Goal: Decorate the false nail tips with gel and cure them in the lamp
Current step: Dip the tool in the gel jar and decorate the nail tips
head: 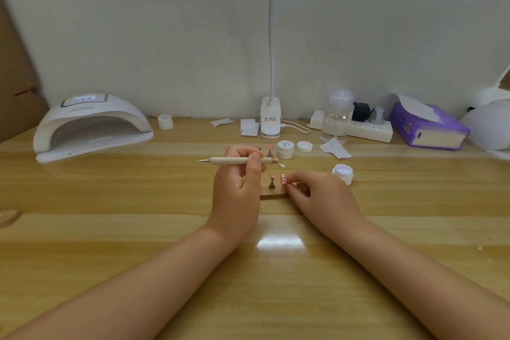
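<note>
My left hand (237,179) grips a wooden dotting pen (220,160) held level, its metal tip pointing left. My right hand (317,190) pinches a pink false nail tip (283,179) on its small stand, just above a wooden holder strip (273,196). Another pink tip on a stand (271,181) stands on that strip between my hands. Behind my left hand a second group of pink tips (270,150) shows. An open white gel jar (343,172) sits right of my right hand. The white curing lamp (91,125) stands at the back left, its opening facing me.
A gel jar (285,148) and a loose lid (304,146) lie behind the tips; another jar (165,121) sits by the lamp. A desk lamp base (270,120), clear bottle (338,116), power strip (369,130), purple tissue box (427,127) and paper wipes (335,148) line the back.
</note>
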Tool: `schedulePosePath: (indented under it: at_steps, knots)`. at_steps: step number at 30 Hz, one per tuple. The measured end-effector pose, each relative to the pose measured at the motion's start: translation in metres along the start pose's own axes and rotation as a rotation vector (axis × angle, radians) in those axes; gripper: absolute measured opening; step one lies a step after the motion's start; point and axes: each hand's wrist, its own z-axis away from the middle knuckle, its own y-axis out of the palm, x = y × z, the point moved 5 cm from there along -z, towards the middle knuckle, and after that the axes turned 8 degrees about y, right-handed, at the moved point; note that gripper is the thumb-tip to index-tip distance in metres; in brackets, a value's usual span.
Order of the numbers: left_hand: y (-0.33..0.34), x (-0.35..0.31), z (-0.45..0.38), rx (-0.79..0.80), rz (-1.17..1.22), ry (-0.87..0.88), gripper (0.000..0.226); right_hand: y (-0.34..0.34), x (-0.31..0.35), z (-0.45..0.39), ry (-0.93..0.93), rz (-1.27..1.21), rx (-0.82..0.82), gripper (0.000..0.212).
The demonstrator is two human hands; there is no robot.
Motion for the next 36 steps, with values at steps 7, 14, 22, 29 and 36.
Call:
schedulePosePath:
  at_steps: [7, 14, 22, 29, 36]
  knots:
    - [0.000, -0.001, 0.000, 0.010, 0.012, -0.017, 0.014, 0.000, 0.001, 0.002, 0.001, 0.130, -0.030, 0.024]
    - [0.000, -0.001, -0.001, 0.007, 0.027, -0.027, 0.014, -0.003, 0.003, 0.005, 0.023, 0.067, -0.068, 0.018]
    - [0.000, 0.000, 0.000, 0.012, 0.023, -0.038, 0.014, -0.001, 0.002, 0.004, 0.032, 0.062, -0.025, 0.021]
    - [0.001, -0.004, 0.000, 0.010, 0.052, -0.040, 0.015, -0.008, 0.010, 0.010, -0.016, 0.104, -0.120, 0.024]
    - [-0.001, -0.004, 0.000, 0.020, 0.059, -0.050, 0.017, -0.069, -0.012, -0.006, 0.036, -0.118, -0.437, 0.032]
